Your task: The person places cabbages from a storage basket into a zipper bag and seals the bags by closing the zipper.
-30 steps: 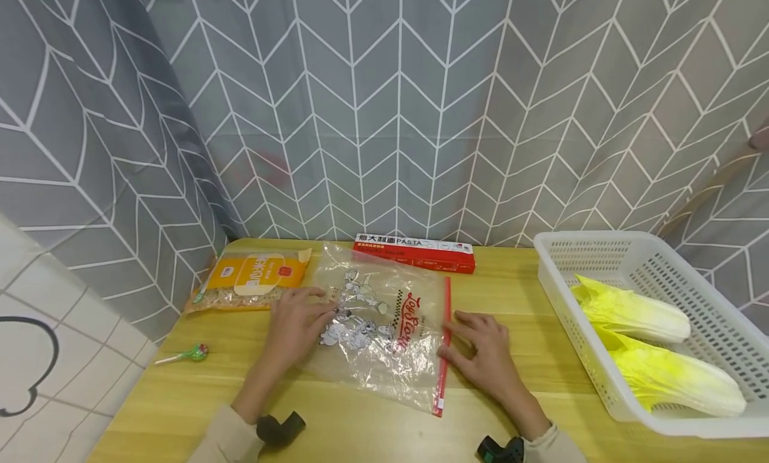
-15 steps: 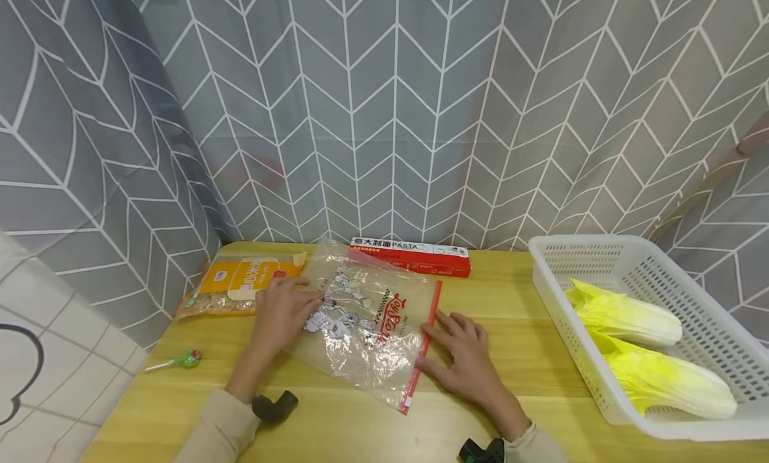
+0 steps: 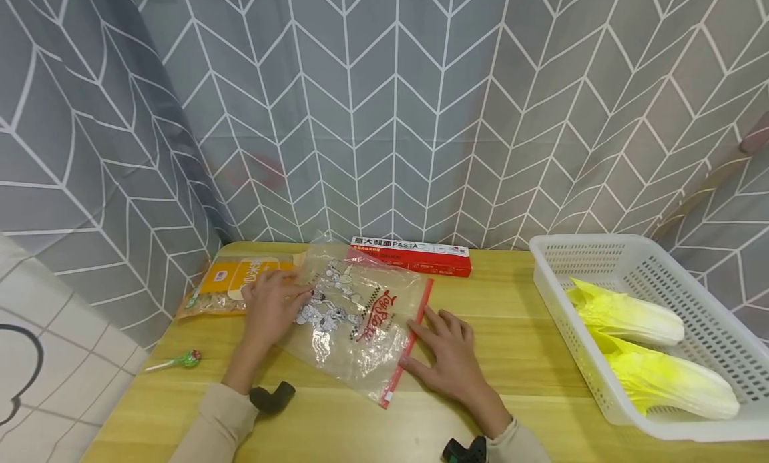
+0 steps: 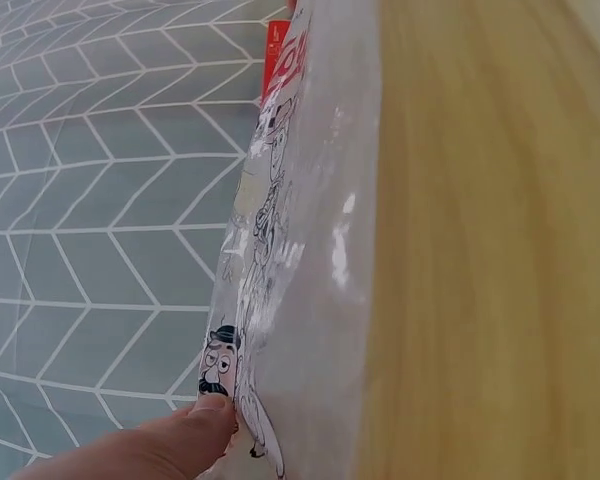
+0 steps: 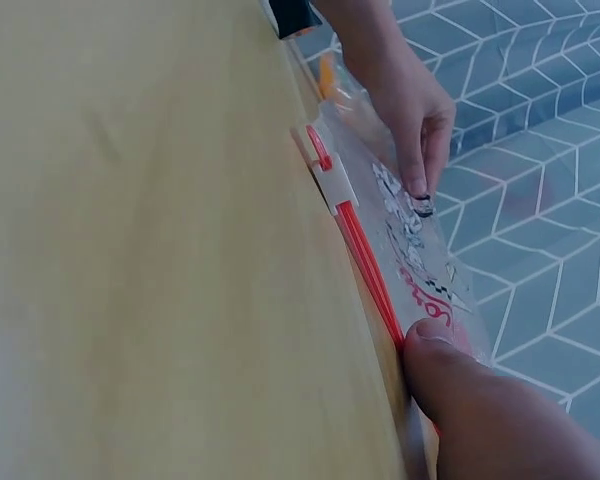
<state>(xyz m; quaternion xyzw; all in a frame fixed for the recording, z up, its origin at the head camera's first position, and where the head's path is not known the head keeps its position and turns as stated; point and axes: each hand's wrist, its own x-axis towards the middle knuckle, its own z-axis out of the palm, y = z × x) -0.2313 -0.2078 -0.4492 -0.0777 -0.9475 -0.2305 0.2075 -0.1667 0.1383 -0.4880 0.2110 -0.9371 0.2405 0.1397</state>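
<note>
By the left hand (image 3: 273, 306), the left edge of a clear zip bag (image 3: 354, 343) is being pinched, the thumb being pressed close on a printed figure (image 4: 218, 362). By the right hand (image 3: 443, 356), the opposite edge is being held along the red zip strip (image 5: 367, 262), the thumb being laid on top; the fingertips beneath are being hidden, so the tightness of this hold cannot be told. Between the hands, the bag is being held spread out over the wooden table (image 3: 336, 433), its white slider (image 5: 337, 187) being turned toward the person.

Judging by its thin, creased film, something light, limp, slippery and easily crumpled is being handled; the surest hold is probably being offered by the stiffer zip strip.

Beyond it, a red pasta box (image 3: 441, 263) is being partly overlapped. An orange food packet (image 3: 225, 289) is being partly hidden by the left hand, near a lollipop (image 3: 191, 359). At the right, two cabbages (image 3: 679, 383) are being held by a white basket (image 3: 591, 239).
</note>
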